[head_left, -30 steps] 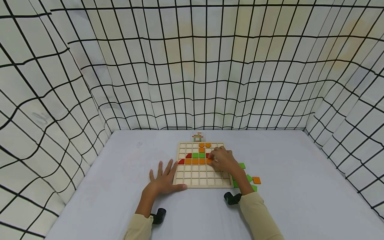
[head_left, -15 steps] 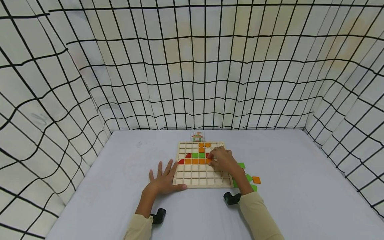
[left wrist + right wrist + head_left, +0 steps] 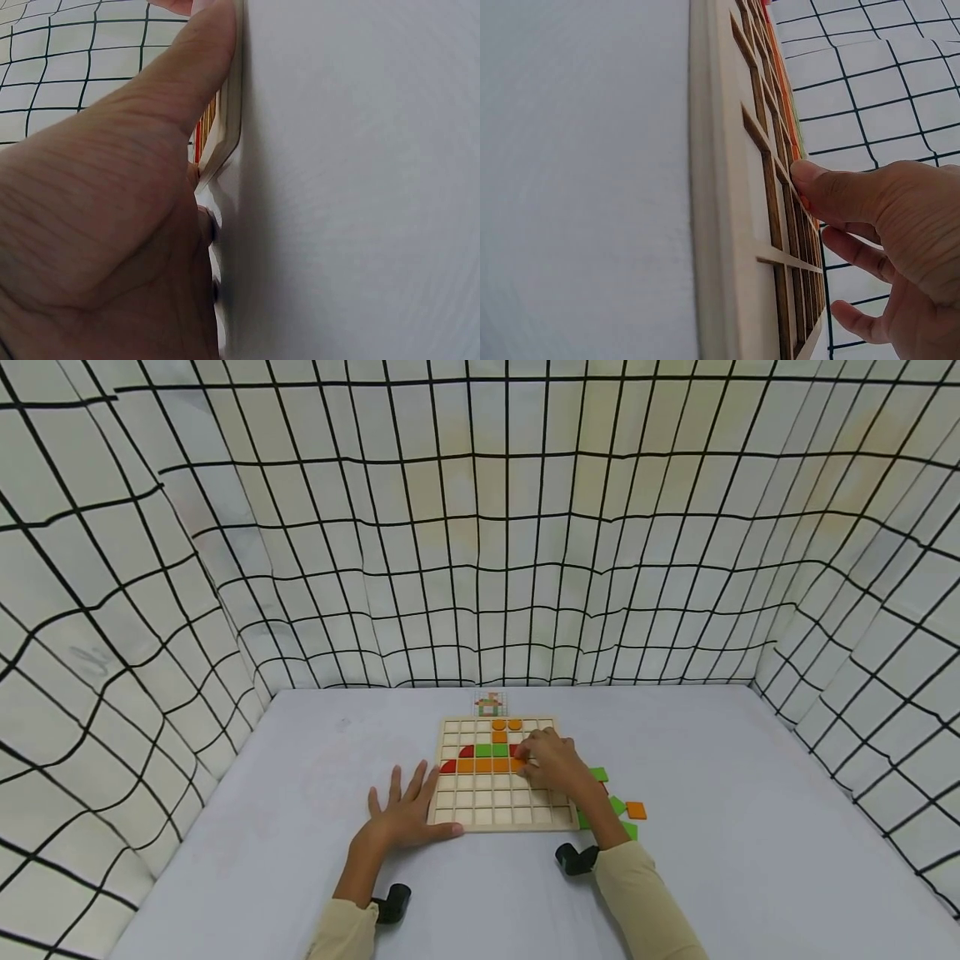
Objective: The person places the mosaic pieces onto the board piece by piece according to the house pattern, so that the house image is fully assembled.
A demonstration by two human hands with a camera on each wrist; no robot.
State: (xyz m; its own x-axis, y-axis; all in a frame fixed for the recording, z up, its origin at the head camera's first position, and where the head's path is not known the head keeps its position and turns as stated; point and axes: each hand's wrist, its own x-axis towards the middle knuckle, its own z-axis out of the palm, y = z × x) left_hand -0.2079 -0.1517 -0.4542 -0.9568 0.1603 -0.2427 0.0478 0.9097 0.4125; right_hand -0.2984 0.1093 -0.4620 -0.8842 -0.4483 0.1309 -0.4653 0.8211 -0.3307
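Right hand (image 3: 551,762) has thumb and forefinger curled in on an orange piece (image 3: 805,202). Right wrist view shows it peeking out under the thumb tip; from the head view the fingers cover most of that spot. Can't tell if it's fully seated. Grid board (image 3: 498,817) is directly under that hand, most of it spreading to 7–9 o'clock of the fingertips. Orange row (image 3: 483,766) runs off to 9 o'clock, green squares (image 3: 491,750) just above. Orange discs (image 3: 507,725) at 11.

Left hand (image 3: 405,818) is flat, fingers spread, at board's 8 o'clock, thumb along the near edge. Left wrist view adds the board's side wall beside that thumb.

Head view only: loose green pieces (image 3: 618,806) and orange square (image 3: 636,811), 4 o'clock of right hand; pattern card (image 3: 490,703) at board's 12.
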